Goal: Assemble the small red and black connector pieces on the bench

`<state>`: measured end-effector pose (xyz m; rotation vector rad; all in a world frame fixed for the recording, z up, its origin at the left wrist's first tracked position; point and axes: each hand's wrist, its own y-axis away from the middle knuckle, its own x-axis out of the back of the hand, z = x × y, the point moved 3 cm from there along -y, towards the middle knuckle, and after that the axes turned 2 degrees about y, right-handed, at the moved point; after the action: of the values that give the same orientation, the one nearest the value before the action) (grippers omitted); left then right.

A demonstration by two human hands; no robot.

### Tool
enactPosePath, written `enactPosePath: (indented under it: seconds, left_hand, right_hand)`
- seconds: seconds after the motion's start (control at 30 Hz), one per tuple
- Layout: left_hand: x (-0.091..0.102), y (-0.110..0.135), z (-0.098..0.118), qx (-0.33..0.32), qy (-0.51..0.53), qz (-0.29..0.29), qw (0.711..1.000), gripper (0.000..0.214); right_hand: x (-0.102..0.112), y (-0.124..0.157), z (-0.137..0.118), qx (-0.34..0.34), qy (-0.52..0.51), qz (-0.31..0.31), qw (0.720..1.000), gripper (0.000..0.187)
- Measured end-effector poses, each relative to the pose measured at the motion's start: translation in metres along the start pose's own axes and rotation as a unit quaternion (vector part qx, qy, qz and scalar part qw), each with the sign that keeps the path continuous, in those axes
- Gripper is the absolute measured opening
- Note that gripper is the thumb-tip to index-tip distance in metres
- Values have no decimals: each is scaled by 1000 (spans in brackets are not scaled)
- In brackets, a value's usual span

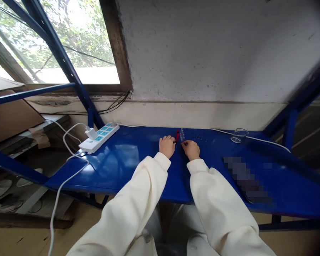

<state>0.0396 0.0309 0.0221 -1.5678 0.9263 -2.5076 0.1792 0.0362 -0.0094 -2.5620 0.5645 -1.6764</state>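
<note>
My left hand (pixel 167 146) is on the far part of the blue table, fingers curled and fingertips against a small red object (pixel 177 135) with a dark end. Its exact kind is too small to make out. Just to the right, my right hand (pixel 191 149) pinches the near end of a clear, segmented strip that looks like a terminal block (pixel 182 135). The strip points away from me toward the wall, close beside the red object. Several tiny dark pieces, perhaps screws (pixel 198 137), lie to the right of the strip.
A white power strip (pixel 99 138) with a plugged-in charger (pixel 91 133) sits on the left of the blue table (pixel 122 177). At right are a clear glass (pixel 236 139) and a blurred dark flat object (pixel 245 181). A white cable (pixel 269 140) runs along the wall.
</note>
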Motion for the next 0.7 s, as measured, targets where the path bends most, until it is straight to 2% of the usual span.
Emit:
enactPosePath:
  seconds: [0.13, 0.23, 0.4, 0.5, 0.7]
  left_hand:
    - [7, 4, -12, 56, 102, 56, 992, 7]
    - [12, 10, -18, 66, 177, 105, 976, 7]
    - [18, 16, -28, 70, 239, 183, 951, 8]
    - [18, 16, -30, 66, 252, 201, 944, 8]
    - [17, 16, -30, 55, 269, 212, 938, 7]
  right_hand:
    - [0, -1, -2, -1, -6, 2, 1000, 21]
    - [3, 0, -7, 13, -21, 21, 999, 21]
    - [9, 9, -22, 96, -30, 38, 994, 17]
    - [10, 15, -29, 130, -32, 34, 990, 15]
    - [9, 19, -32, 137, -38, 7, 990, 14]
